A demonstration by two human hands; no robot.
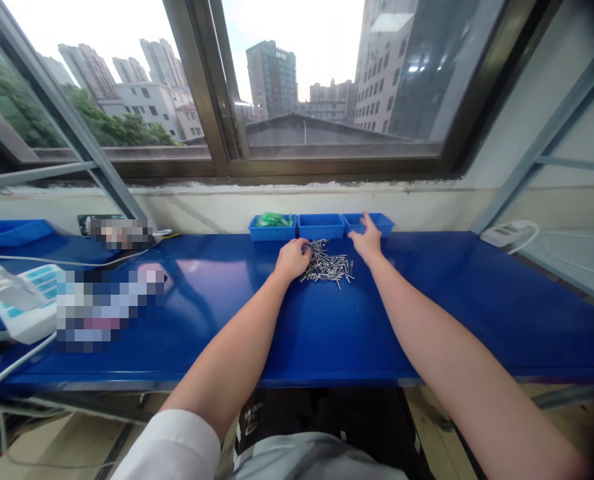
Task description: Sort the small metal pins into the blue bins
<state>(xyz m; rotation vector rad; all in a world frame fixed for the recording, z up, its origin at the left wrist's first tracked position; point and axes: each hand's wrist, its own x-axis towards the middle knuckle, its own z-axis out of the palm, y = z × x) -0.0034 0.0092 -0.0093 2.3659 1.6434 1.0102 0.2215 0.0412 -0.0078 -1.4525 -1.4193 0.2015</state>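
Note:
A loose pile of small silver metal pieces (329, 267) lies on the blue table. My left hand (293, 259) is at the pile's left edge, its fingers curled against the pieces; whether it grips any is too small to tell. My right hand (367, 238), fingers spread and holding nothing, is just in front of the right blue bin (385, 225) and overlaps it in view. Beside that bin stand a middle blue bin (321, 227) and a left blue bin (273, 233) with green items (274, 220) in it.
At the left are a white device (24, 303) with cables, a blurred patch on the table (217, 320), and another blue tray (14, 232). A white power strip (509, 233) sits at the right by the metal frame. A window is behind the bins.

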